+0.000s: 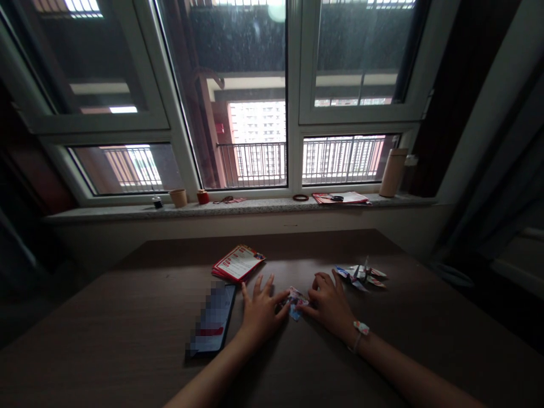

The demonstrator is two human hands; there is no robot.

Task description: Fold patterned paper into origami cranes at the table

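A small folded piece of printed paper (294, 299) lies on the table between my hands, coloured pink, white and light blue. My left hand (262, 309) grips its left edge with thumb and index finger, the other fingers spread out over the tabletop. At the right edge, my right hand (332, 303) pinches the paper, its remaining fingers curled. A bracelet (360, 328) circles my right wrist. Part of the paper is hidden under my fingertips. Close beside my left hand lies a phone (215, 320) with its screen lit.
A stack of red-edged printed sheets (240, 262) sits beyond the phone. Several folded paper pieces (361, 276) lie right of my right hand. On the windowsill (259, 206) stand a paper cup (178, 198), a small red jar (203, 196) and a tall bottle (391, 173); scissors (337, 198) rest on papers.
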